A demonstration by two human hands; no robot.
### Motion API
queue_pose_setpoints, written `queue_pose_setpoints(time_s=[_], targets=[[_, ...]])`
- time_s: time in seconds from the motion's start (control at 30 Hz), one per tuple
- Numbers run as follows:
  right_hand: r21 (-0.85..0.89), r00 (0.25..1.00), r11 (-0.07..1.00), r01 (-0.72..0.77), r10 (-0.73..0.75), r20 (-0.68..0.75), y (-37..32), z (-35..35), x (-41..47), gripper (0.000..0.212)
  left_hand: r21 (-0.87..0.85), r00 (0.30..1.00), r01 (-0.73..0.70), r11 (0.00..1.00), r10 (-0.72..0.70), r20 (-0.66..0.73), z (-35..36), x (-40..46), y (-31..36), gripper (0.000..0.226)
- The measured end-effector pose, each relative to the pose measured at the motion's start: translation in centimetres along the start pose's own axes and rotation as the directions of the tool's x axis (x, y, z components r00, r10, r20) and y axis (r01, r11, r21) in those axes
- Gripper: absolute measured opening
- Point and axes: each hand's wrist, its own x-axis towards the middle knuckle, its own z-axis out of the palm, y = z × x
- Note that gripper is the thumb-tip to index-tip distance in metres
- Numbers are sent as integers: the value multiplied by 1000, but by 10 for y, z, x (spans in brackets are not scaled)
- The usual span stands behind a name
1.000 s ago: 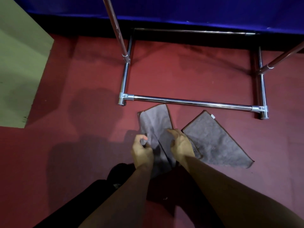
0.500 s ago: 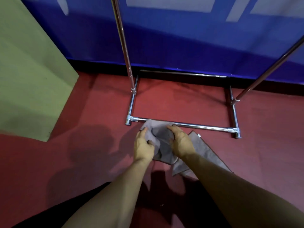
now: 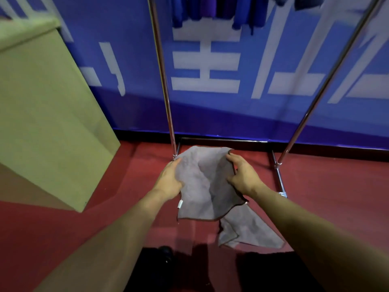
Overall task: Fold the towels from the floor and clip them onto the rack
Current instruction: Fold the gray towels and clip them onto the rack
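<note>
A grey towel point(image 3: 202, 186) with a dark hem and a small white tag hangs in the air between my two hands. My left hand point(image 3: 169, 180) grips its left edge and my right hand point(image 3: 242, 175) grips its right edge near the top corner. A second grey towel point(image 3: 248, 230) lies crumpled on the red floor below, partly under the held one. The chrome rack stands behind, with its left pole point(image 3: 163, 81) and right pole point(image 3: 328, 81) rising out of view. Blue and purple cloths point(image 3: 208, 9) hang at the top of the rack.
A large green-beige box point(image 3: 42, 114) stands on the left. A blue banner with white characters point(image 3: 206, 66) covers the wall behind the rack. The rack's base bars point(image 3: 277, 178) lie on the red floor. My dark shoes point(image 3: 164, 253) show at the bottom.
Both hands have lifted the grey towel off the floor and spread it apart. The view has tilted up, showing more of the rack poles and banner.
</note>
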Motion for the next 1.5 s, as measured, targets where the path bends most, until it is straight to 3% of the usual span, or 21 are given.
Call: queue_pose_setpoints(time_s=[0.17,0.33,0.47,0.63,0.87,1.13,1.5], targets=[[-12,999,999,-43,43,-4,-2,-22,-17,72,-66,997,-9,998,4,-75,-17,-11,-2,55],[-12,993,995,-94,95,73,14,-28,-24,35,-227,996,21,974,-40,-77,-14,-16,-2,35],[-59,987,995,-81,88,133,22,-29,-25,30,-235,998,2,972,-17,-61,-16,-9,-5,34],[-67,998,997,-37,40,51,21,-31,-22,33,-101,990,-28,995,14,-138,-17,-4,-4,32],[-105,999,994,-1,-3,-38,25,-39,-22,36,-77,977,-9,997,-8,-214,-20,-4,-4,31],[125,972,989,-76,101,-211,36,-48,-15,30,-165,951,19,986,-69,-302,-28,-1,-6,32],[143,965,987,-72,105,-242,39,-46,-14,20,-160,947,-17,987,-36,-320,-29,-3,-6,25]])
